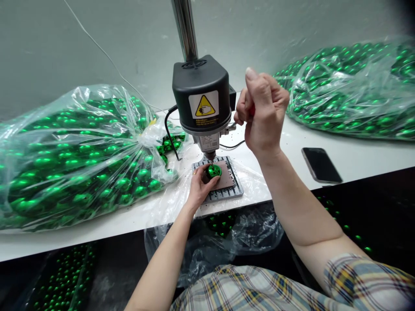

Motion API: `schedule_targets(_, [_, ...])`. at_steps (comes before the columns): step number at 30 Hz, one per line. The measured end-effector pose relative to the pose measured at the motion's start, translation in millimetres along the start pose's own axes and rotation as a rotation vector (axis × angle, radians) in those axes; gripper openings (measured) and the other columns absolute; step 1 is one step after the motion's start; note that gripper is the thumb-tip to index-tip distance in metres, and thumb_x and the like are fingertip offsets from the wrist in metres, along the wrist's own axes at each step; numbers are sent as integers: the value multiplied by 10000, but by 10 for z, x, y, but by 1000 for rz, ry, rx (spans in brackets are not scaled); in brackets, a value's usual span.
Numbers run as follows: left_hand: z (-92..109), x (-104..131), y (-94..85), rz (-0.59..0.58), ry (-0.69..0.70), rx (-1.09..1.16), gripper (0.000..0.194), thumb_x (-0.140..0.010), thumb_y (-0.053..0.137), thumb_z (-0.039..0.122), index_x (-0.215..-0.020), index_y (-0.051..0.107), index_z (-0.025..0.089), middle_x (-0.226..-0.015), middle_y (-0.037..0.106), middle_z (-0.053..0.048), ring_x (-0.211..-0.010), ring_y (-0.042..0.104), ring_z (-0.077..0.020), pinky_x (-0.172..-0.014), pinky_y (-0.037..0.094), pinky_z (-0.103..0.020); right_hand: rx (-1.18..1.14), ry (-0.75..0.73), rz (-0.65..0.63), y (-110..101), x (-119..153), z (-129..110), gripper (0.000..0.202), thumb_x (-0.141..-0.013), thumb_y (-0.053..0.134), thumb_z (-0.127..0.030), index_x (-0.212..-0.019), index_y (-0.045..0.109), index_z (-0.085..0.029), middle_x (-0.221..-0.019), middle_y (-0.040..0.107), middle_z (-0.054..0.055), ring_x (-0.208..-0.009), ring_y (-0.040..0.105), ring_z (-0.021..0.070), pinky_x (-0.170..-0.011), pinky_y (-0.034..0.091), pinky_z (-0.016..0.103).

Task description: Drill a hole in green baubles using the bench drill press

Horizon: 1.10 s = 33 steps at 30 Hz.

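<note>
A small bench drill press [201, 95] with a black motor housing and a yellow warning label stands in front of me. My left hand [199, 185] grips a shiny green ball [214, 171] between thumb and fingers, on a board [225, 175] over the slotted metal base [238, 190]. The drill's chuck [210, 155] is directly above the ball, its tip at or very near the surface; contact is hard to tell. Raised to the right of the housing, my right hand [264, 108] is closed round the feed lever [231, 127], whose red knob is mostly hidden.
Clear plastic bags of green balls lie at left [78, 160] and right [350, 90]. A phone [320, 165] rests on the white table [285, 172] at right. Below the table's front edge, an open plastic bag [256, 229] holds more green balls. Dark shavings dot the base.
</note>
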<state>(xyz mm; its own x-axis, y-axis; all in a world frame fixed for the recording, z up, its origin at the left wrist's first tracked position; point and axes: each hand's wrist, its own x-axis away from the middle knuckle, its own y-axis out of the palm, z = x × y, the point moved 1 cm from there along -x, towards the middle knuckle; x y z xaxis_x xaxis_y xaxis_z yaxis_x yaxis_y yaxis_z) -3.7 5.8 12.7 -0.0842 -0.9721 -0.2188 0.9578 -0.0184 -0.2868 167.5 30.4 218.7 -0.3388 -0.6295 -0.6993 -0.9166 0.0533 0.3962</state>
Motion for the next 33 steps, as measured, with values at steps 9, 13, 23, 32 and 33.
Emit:
schedule_targets(9, [-4,2,5,12,34,-49,541,-777,841,347,-1276,687,206,-1223,677,-120,-1182,639,-297,-1063,494,-443,-33,-128,17,-114,296,59,582,-932,684,-382,-518,323,-188,-453,279,-59,-401,280,53,-418,189,268])
schedule_targets(13, [16,4,8,21,51,-57,518,-777,833,345,-1255,695,200,-1215,691,-113,-1186,635,-290,-1064,490,-431,-15,-159,4,-167,404,82,576,-939,667,-345,-540,285,-180,-475,293,-57,-419,267,51,-445,199,279])
schedule_targets(23, [37,12,4,29,51,-64,514,-770,834,347,-1244,701,197,-1204,698,-109,-1153,640,-272,-1039,494,-409,0,-358,-34,-270,533,230,538,-941,596,-213,-573,207,-167,-489,239,-58,-434,233,36,-463,219,279])
schedule_targets(32, [24,21,11,37,46,-61,514,-772,844,360,-1244,705,210,-1191,687,-114,-1154,641,-282,-1040,506,-422,-8,-509,-110,-386,672,379,505,-889,565,-89,-576,178,-176,-486,211,-61,-435,225,53,-459,259,286])
schedule_targets(33, [15,22,12,36,44,-59,513,-774,843,361,-1245,704,211,-1189,688,-113,-1156,640,-283,-1041,505,-425,-10,-519,-125,-389,692,382,503,-886,563,-82,-570,184,-179,-481,209,-63,-427,233,55,-461,285,291])
